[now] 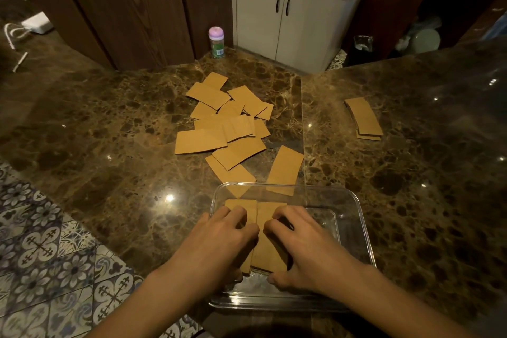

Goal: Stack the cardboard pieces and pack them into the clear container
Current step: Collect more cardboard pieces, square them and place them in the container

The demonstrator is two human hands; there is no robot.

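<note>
A clear rectangular container (356, 217) sits on the dark marble counter near the front edge. Inside it lie two side-by-side stacks of brown cardboard pieces (267, 244). My left hand (219, 239) grips the left stack with curled fingers on top and the thumb at its near end. My right hand (299, 244) grips the right stack the same way. Beyond the container, several loose cardboard pieces (227, 121) lie scattered in a pile. A small neat stack of cardboard (363, 116) lies apart at the right.
A small bottle with a pink cap (216, 42) stands at the counter's far edge. A seam (301, 118) runs between two counter slabs. Patterned floor tiles (41, 250) show at the left below the counter edge. White cabinets and a sink stand behind.
</note>
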